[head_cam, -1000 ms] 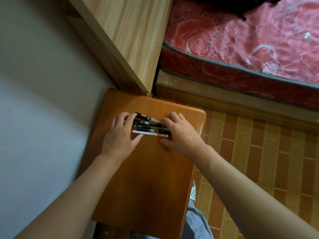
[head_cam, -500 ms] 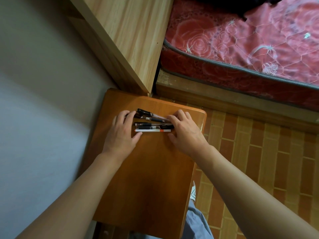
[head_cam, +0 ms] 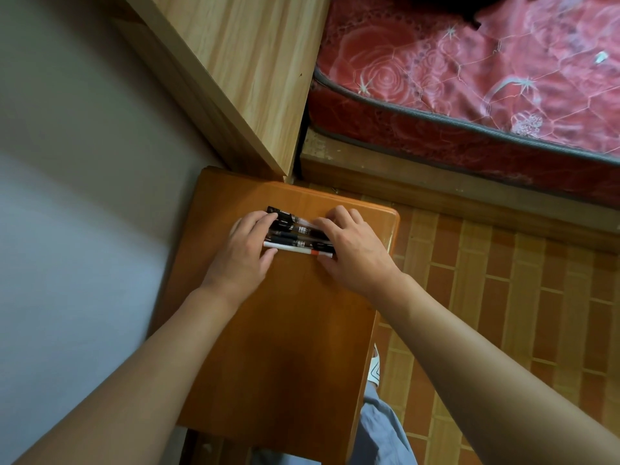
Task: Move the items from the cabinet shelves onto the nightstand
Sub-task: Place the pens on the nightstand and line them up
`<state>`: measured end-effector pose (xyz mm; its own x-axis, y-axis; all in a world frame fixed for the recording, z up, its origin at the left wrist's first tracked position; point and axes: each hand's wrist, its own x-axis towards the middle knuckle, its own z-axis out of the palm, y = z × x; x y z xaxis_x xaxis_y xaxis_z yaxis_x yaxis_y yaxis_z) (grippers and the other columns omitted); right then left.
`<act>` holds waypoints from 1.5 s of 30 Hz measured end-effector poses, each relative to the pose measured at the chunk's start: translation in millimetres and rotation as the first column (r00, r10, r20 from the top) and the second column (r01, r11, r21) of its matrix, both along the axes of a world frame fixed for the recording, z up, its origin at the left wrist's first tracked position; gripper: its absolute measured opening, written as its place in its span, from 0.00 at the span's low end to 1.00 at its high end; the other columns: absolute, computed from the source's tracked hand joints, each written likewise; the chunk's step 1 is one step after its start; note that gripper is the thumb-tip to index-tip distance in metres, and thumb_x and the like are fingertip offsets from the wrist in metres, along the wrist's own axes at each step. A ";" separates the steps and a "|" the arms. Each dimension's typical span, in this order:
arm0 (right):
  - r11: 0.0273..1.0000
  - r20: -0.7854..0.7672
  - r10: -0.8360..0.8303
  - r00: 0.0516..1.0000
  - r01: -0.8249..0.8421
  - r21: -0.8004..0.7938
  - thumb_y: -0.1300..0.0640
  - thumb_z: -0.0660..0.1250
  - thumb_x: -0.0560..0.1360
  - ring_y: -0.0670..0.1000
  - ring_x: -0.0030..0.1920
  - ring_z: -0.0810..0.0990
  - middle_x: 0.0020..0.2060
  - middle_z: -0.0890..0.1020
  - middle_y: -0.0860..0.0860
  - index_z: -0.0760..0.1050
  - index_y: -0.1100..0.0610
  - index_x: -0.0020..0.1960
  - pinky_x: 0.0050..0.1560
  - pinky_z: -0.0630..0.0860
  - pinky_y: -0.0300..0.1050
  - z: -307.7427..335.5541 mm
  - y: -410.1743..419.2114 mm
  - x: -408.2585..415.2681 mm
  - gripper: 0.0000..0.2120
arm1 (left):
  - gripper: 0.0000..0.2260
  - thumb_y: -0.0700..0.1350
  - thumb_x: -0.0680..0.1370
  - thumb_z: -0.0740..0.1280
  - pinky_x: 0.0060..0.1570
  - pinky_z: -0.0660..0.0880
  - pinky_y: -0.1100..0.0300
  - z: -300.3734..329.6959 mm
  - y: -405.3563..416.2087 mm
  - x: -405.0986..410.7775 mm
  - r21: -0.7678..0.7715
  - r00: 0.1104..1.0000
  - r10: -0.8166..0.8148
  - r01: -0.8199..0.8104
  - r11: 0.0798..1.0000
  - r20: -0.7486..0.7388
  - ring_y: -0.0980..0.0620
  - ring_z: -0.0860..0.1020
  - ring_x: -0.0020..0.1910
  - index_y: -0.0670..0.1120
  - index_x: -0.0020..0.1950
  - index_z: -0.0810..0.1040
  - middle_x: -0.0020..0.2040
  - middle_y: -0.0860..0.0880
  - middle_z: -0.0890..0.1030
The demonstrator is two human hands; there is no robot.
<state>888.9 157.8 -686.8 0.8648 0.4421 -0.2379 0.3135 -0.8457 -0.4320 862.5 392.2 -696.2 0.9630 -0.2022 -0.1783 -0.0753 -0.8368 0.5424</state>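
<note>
Head view shows both hands bracketing a bundle of pens (head_cam: 298, 237) at 12 o'clock on the nightstand (head_cam: 281, 330), left hand (head_cam: 243, 255) and right hand (head_cam: 355, 251) each curled over an end, so these have arrived, while the cabinet shelves stay hidden.

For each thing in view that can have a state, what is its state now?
Pens: lying bunched on the nightstand, between both hands.
White pen: nearest the person, flat.
Left hand: fingers curled on the pens' left ends.
Right hand: fingers curled on the right ends.
</note>
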 end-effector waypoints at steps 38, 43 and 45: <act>0.947 -0.047 -0.293 0.955 0.283 -0.155 0.43 0.62 0.82 0.59 0.74 0.68 0.76 0.69 0.55 0.67 0.54 0.78 0.71 0.71 0.59 282.3 -136.7 -97.2 0.27 | 0.24 0.55 0.83 0.62 0.72 0.69 0.44 295.3 -107.2 -56.1 0.363 0.983 -0.165 0.124 0.923 0.083 0.43 0.69 0.74 0.46 0.76 0.70 0.73 0.43 0.72; 0.893 0.009 -0.430 0.903 0.426 -0.141 0.43 0.63 0.82 0.58 0.75 0.67 0.76 0.69 0.54 0.68 0.53 0.77 0.72 0.70 0.59 339.9 -160.7 -143.1 0.27 | 0.24 0.57 0.83 0.61 0.73 0.68 0.43 361.8 -149.4 -62.2 0.317 0.952 -0.270 0.213 0.924 0.146 0.45 0.68 0.74 0.48 0.76 0.69 0.74 0.45 0.72; 0.860 0.053 -0.486 0.872 0.488 -0.146 0.43 0.63 0.83 0.57 0.75 0.68 0.76 0.69 0.54 0.68 0.53 0.77 0.72 0.71 0.59 363.6 -168.9 -165.2 0.26 | 0.24 0.57 0.83 0.60 0.73 0.67 0.41 388.5 -164.8 -66.7 0.292 0.927 -0.329 0.269 0.918 0.179 0.45 0.68 0.74 0.48 0.76 0.70 0.73 0.45 0.72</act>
